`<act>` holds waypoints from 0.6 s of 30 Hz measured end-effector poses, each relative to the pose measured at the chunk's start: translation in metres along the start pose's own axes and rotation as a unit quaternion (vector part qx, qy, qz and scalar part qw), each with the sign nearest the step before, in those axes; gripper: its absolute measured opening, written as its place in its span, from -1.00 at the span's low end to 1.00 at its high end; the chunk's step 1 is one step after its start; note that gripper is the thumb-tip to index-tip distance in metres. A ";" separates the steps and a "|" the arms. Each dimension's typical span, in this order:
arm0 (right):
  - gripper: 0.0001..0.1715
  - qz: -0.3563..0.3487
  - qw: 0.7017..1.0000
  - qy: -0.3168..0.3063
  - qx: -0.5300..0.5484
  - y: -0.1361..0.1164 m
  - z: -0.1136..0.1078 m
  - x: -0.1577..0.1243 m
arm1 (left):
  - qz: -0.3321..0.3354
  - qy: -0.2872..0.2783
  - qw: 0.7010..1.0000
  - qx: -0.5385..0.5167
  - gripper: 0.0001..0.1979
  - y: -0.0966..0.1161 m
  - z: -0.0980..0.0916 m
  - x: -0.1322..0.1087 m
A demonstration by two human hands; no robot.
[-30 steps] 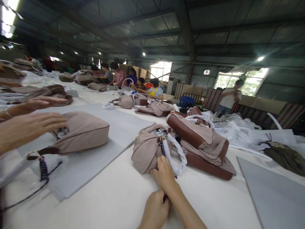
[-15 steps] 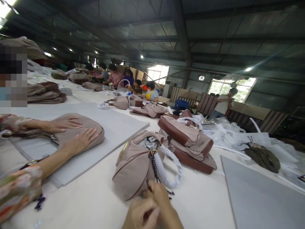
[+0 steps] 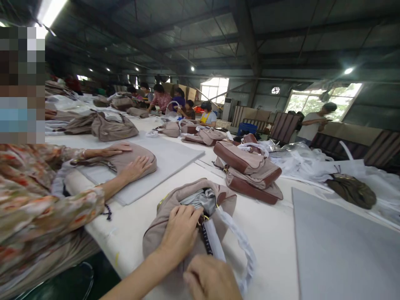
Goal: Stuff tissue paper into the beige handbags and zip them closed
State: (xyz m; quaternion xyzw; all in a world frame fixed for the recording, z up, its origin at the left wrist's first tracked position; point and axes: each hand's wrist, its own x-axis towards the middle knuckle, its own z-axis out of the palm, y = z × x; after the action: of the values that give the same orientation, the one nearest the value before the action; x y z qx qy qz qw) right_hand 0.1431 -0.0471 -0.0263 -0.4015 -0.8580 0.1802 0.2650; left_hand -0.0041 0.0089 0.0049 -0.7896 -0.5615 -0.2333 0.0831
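Note:
A taupe handbag point(image 3: 158, 227) with brown trim stands on the white table right in front of me, its top open on a silvery lining point(image 3: 200, 199). My left hand point(image 3: 181, 229) lies over its near side, fingers bent over the rim of the opening. Below it, my right hand point(image 3: 214, 278) is closed at the bag's near side; whatever is between the fingers is hidden. A handle wrapped in white point(image 3: 239, 227) hangs off the right side from a gold ring point(image 3: 204, 217). Beside it runs a dark braided cord point(image 3: 206, 238).
At left, a co-worker's hands point(image 3: 134, 170) press a flat taupe bag point(image 3: 148, 160) on grey sheets point(image 3: 175, 150). Stacked bags point(image 3: 250, 175) stand behind mine. To the right are a grey board point(image 3: 340, 246), white wrapping point(image 3: 315, 166) and an olive bag point(image 3: 351, 191).
My left hand has gone from the bag's lower front up to its rim. My right hand stays low by the bag. The view has swung left, showing more of the co-worker.

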 end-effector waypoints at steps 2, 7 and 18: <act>-0.73 -0.024 0.994 0.102 0.029 -0.008 -0.044 0.019 | 0.016 -0.008 1.000 -0.017 -0.73 -0.003 -0.008 0.000; -0.63 0.035 0.989 0.033 -0.141 0.011 -0.090 0.065 | 0.210 0.096 0.955 -0.185 -0.75 -0.015 -0.041 -0.015; -0.67 0.044 0.970 -0.060 -0.232 -0.018 -0.099 0.073 | -0.133 0.286 0.813 -0.490 -0.90 -0.028 -0.087 -0.081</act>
State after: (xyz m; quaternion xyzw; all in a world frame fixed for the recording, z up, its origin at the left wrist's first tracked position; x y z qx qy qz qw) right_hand 0.1527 0.0085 0.0839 -0.4782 -0.8720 0.0114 0.1044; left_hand -0.0750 -0.0840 0.0400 -0.5414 -0.4230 -0.7014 -0.1898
